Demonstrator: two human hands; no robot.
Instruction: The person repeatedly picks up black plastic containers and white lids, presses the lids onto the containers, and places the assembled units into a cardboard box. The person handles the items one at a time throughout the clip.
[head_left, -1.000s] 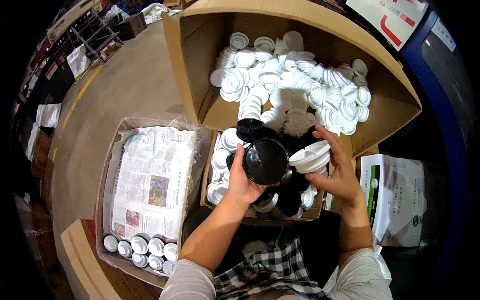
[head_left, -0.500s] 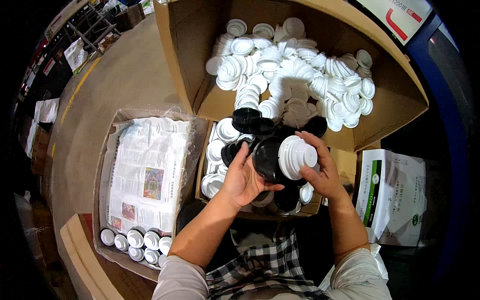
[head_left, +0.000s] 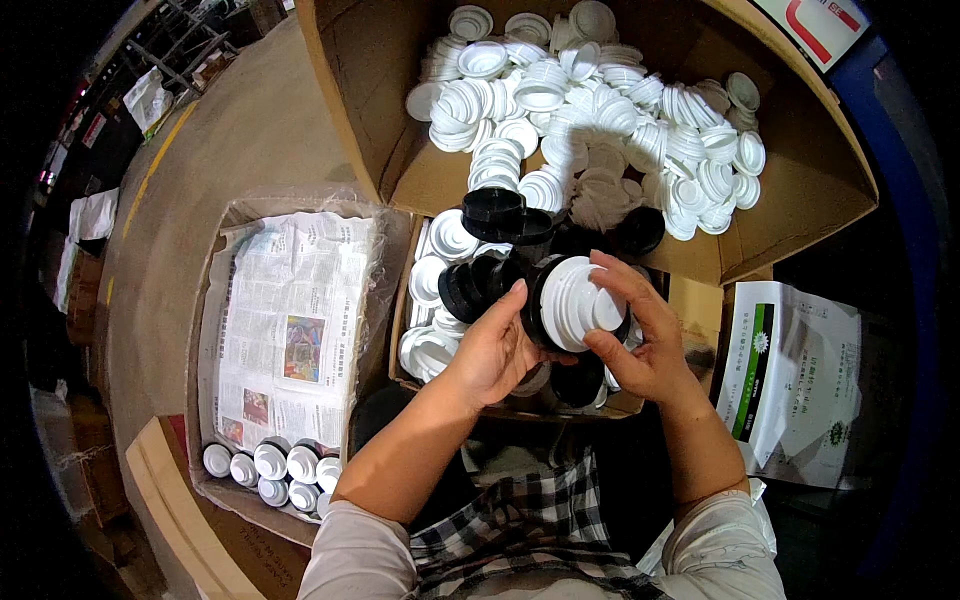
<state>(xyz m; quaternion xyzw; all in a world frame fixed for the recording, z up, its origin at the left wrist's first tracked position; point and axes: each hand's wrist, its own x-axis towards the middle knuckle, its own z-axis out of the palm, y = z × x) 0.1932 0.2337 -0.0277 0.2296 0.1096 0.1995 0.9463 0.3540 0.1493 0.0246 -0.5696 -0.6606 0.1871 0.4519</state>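
In front of me, between both hands, is a round black plastic piece [head_left: 533, 312] with a white stepped plastic lid [head_left: 577, 302] over its face. My left hand [head_left: 490, 358] is closed round the black piece from the left and below, its thumb at the rim. From the right, my right hand [head_left: 648, 345] grips the lid, thumb and fingers on its raised centre. Whether the lid is fully seated on the black piece I cannot tell. Loose black round pieces [head_left: 472, 287] lie just beyond my left thumb, on a smaller carton holding white lids [head_left: 428, 280].
A large open carton [head_left: 345, 100] at the back holds a heap of white lids [head_left: 540, 90]. To the left, a carton lined with newspaper [head_left: 265, 340] has several white-topped black pieces [head_left: 271, 460] at its near end. A white package with a green stripe [head_left: 800, 390] lies right.
The white lid was tilted to the right against the black piece; now it sits more squarely over it, facing up toward me. Both hands have turned with them.
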